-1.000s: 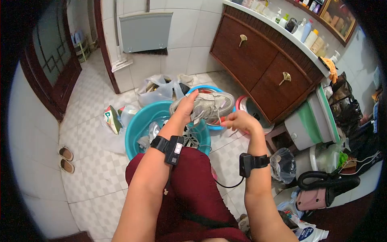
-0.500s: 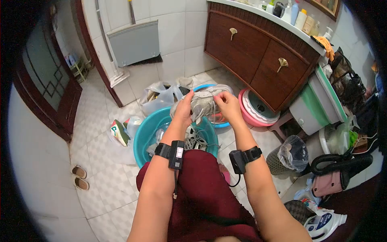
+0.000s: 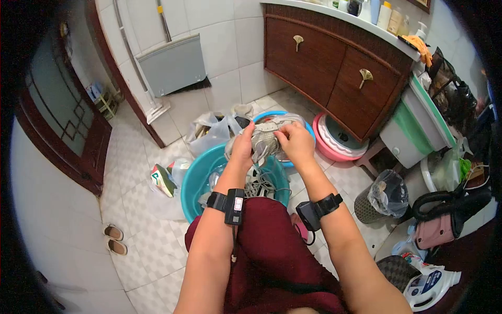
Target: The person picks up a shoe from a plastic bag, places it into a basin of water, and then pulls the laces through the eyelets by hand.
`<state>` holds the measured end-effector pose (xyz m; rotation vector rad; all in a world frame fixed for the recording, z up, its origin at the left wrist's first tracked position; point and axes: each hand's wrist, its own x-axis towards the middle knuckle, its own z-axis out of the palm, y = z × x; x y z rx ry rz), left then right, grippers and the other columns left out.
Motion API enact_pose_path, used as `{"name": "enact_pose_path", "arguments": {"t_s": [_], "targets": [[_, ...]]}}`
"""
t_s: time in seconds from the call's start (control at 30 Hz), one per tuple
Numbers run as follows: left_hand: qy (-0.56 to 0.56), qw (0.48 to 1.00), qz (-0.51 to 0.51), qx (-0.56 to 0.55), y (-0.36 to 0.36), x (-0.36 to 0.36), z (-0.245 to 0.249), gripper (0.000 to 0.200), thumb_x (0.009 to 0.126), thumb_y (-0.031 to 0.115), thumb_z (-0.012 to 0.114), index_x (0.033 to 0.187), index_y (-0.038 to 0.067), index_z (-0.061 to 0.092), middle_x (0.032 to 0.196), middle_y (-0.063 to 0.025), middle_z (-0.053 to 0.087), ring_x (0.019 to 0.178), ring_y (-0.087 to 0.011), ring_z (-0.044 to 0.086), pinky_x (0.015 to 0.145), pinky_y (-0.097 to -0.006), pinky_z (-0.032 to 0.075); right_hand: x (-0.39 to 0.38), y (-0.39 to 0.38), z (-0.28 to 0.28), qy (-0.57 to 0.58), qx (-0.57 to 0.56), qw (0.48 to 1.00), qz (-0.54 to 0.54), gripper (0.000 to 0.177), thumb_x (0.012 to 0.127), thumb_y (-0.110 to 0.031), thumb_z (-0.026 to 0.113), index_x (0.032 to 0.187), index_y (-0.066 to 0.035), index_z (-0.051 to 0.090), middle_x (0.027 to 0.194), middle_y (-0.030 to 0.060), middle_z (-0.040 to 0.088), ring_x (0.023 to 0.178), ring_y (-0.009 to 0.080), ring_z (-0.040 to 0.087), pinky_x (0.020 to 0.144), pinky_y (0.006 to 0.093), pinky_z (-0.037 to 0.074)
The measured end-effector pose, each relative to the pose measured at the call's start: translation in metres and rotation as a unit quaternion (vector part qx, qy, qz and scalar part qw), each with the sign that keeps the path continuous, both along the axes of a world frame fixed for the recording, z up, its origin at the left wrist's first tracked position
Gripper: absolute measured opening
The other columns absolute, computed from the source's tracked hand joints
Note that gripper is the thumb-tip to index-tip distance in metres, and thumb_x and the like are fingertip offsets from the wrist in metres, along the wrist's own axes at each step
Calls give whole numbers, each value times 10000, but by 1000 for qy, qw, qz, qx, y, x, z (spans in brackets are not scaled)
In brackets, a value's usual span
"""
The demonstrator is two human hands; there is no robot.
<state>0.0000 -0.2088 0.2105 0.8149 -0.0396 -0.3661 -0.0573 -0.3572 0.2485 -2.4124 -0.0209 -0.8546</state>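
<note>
A grey-white sneaker (image 3: 265, 137) with loose laces is held up over the far side of a teal basin (image 3: 189, 194). My left hand (image 3: 242, 147) is wrapped round its left end. At its right part my right hand (image 3: 296, 141) is closed, with thumb and fingers pinched together at the upper laces; the exact grip is partly hidden. Inside the basin, below the held sneaker, lie more shoes with laces (image 3: 259, 183). Behind the sneaker stands a blue basin (image 3: 310, 153), partly covered by my right hand.
Plastic bags (image 3: 209, 137) and a green-white shoe (image 3: 163, 180) lie beside the teal basin. Pink and white basins (image 3: 337, 150) sit under the brown cabinet (image 3: 319, 68). At the right are a lined wastebasket (image 3: 374, 201) and a detergent bottle (image 3: 433, 288). Small shoes (image 3: 116, 239) lie left.
The camera view has shifted slightly, moving the surroundings. My right fingers have drawn closer in on the sneaker's laces. My left hand keeps its hold.
</note>
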Motion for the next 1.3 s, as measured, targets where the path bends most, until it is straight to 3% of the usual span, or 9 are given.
{"name": "enact_pose_path", "arguments": {"t_s": [0.4,0.47,0.73,0.83,0.93,0.97,1.07,1.2,1.3], "targets": [[-21,999,-18,21,0,-6,6,386,901,382,534,1065,34,566,1015,-106,634,866,-226,629,756,-367,517,12,-13,-18,14,28,999,4,192,754,-216,704,738,-36,640,748,85,612,648,210,587,584,323,452],[-5,1000,-9,19,0,-9,10,382,903,378,530,1062,33,567,1012,-110,636,865,-227,631,756,-368,517,18,-21,-27,23,138,987,75,192,784,-225,669,773,-38,630,754,91,610,640,206,582,586,324,450],[17,999,2,49,2,0,2,391,897,361,525,1053,4,561,999,-128,633,857,-244,633,756,-388,517,6,-36,-18,260,505,780,261,241,889,-245,560,802,-25,609,681,10,591,525,103,512,481,250,409],[34,995,25,89,5,7,-9,399,894,359,521,1053,-6,555,998,-141,630,854,-260,633,749,-403,519,-6,-45,10,395,222,862,227,220,911,-266,530,866,-60,592,635,-14,563,509,55,469,461,213,366],[18,990,48,130,5,18,-24,400,894,357,513,1055,-7,552,992,-150,628,850,-268,634,745,-412,520,-13,-56,29,426,114,858,265,221,901,-264,546,918,-55,616,744,10,627,630,83,554,589,217,440],[34,993,35,107,6,22,-28,395,895,354,512,1056,-5,551,991,-151,627,849,-268,635,745,-411,520,-14,-61,26,413,190,836,307,239,900,-266,552,977,-50,620,807,15,646,737,109,589,707,242,464],[41,997,34,61,9,10,-9,390,892,349,515,1056,-3,551,999,-150,622,847,-269,635,751,-410,520,-21,-66,6,253,383,819,344,293,899,-318,561,957,-46,653,790,-2,634,630,59,535,617,216,448],[6,992,84,97,9,13,-6,396,885,348,525,1055,-9,549,1017,-149,614,856,-269,633,753,-408,520,-22,-76,-5,262,663,511,480,313,942,-330,491,841,-54,598,672,-23,559,513,59,430,489,202,375],[57,990,87,90,15,7,-1,412,876,352,534,1069,-11,548,1028,-151,611,870,-275,627,757,-412,515,-33,-88,7,425,277,796,331,386,889,-416,560,725,-67,570,565,-33,478,469,67,415,441,204,332]]}}
